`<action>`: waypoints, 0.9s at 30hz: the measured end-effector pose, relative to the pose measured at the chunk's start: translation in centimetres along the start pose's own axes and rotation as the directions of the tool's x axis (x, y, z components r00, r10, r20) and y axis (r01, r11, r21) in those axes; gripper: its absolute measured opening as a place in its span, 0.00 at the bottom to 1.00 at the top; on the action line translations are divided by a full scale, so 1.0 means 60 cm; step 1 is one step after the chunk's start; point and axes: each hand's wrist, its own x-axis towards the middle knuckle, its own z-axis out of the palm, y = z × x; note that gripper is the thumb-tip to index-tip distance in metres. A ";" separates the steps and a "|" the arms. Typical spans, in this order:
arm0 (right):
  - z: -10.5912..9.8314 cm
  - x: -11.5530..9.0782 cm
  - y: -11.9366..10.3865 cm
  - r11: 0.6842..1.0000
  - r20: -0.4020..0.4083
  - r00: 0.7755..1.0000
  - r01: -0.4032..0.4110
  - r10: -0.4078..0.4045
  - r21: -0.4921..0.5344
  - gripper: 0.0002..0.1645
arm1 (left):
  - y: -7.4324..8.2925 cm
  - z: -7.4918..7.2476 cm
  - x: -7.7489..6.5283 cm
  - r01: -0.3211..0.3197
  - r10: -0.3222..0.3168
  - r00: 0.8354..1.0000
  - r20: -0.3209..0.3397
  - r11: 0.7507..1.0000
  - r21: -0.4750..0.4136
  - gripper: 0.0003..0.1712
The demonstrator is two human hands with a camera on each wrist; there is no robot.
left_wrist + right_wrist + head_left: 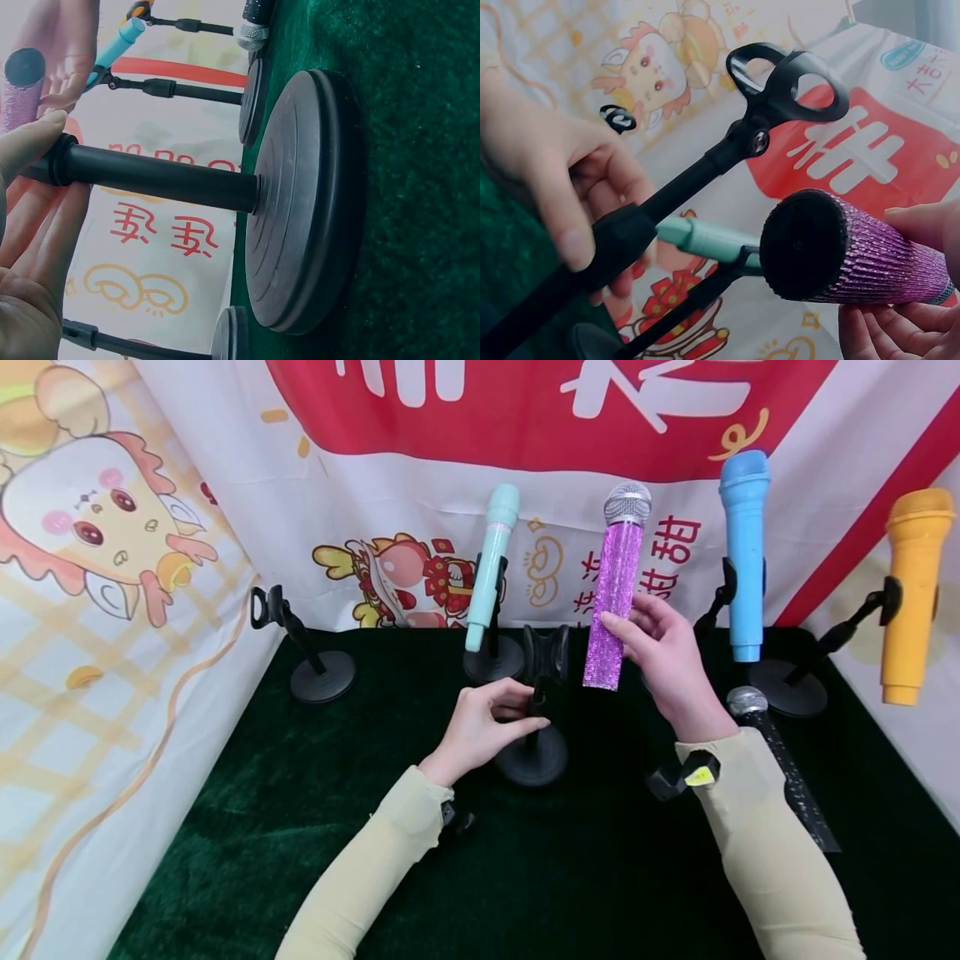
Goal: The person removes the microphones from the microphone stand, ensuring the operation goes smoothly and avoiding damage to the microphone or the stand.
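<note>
My right hand pinches the lower body of a glittery purple microphone, holding it upright with its silver mesh head at the top. In the right wrist view the microphone's dark bottom end faces the camera. My left hand grips the pole of a black microphone stand between thumb and fingers. Its round base sits on the green cloth in the left wrist view. An unfilled clip tops this stand, beside the purple microphone's lower end.
A mint microphone, a blue one and a yellow one sit in stands around the back and right. Another stand with a bare clip is at left. A black glittery microphone lies on the cloth by my right forearm.
</note>
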 end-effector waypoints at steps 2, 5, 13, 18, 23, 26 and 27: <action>-0.004 -0.003 0.005 1.000 0.000 1.000 -0.011 0.011 -0.013 0.34 | 0.001 0.000 0.001 -0.005 0.005 1.000 0.001 1.000 0.006 0.15; -0.009 -0.009 0.013 0.999 0.006 1.000 -0.029 0.030 -0.038 0.35 | 0.001 0.000 0.003 -0.014 0.014 1.000 -0.001 1.000 0.014 0.15; -0.027 -0.026 0.033 0.992 0.054 0.997 -0.054 0.060 -0.110 0.35 | 0.002 0.003 0.002 -0.004 0.004 1.000 -0.006 1.000 0.027 0.16; -0.039 -0.035 0.049 0.985 0.064 0.995 -0.067 0.078 -0.160 0.37 | 0.002 0.004 0.001 -0.008 0.008 1.000 -0.011 0.999 0.032 0.15; -0.051 -0.042 0.063 0.964 0.050 0.989 -0.123 0.138 -0.236 0.41 | 0.003 0.004 0.000 -0.005 0.005 1.000 -0.012 1.000 0.025 0.15; -0.059 -0.046 0.072 0.955 0.057 0.986 -0.140 0.160 -0.262 0.43 | 0.003 0.003 0.000 -0.002 0.002 1.000 -0.014 1.000 0.022 0.15; -0.061 -0.047 0.075 0.953 0.062 0.985 -0.139 0.162 -0.270 0.44 | 0.003 0.003 0.000 0.000 0.000 1.000 -0.015 1.000 0.022 0.15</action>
